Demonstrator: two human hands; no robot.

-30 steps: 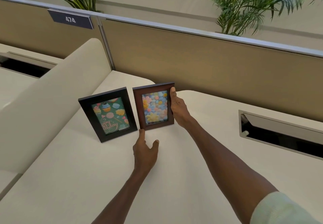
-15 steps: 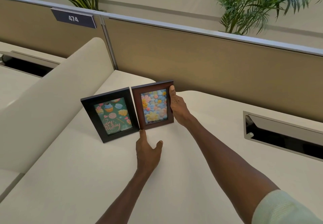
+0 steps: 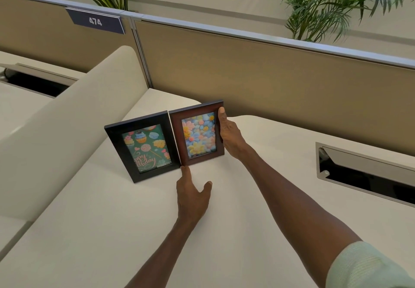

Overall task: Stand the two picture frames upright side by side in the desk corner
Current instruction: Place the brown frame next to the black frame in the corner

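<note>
Closing the gap, the brown frame (image 3: pixel 200 133) now touches the black frame (image 3: pixel 144 146) at its 9 o'clock. Right hand (image 3: pixel 230 136) grips its right edge; left hand (image 3: pixel 192 195), fingers loose, presses one fingertip at its bottom corner. Let go carelessly and either could tip back on the desk (image 3: pixel 157 231).

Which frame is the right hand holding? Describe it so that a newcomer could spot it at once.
Start at the tan fabric partition behind the cream desk; two upright frames stand side by side before it. The reddish-brown wooden frame, the right-hand one, is gripped at its right edge by the right hand. It shows pastel flowers; its neighbour, the black frame, shows cupcakes.
</note>
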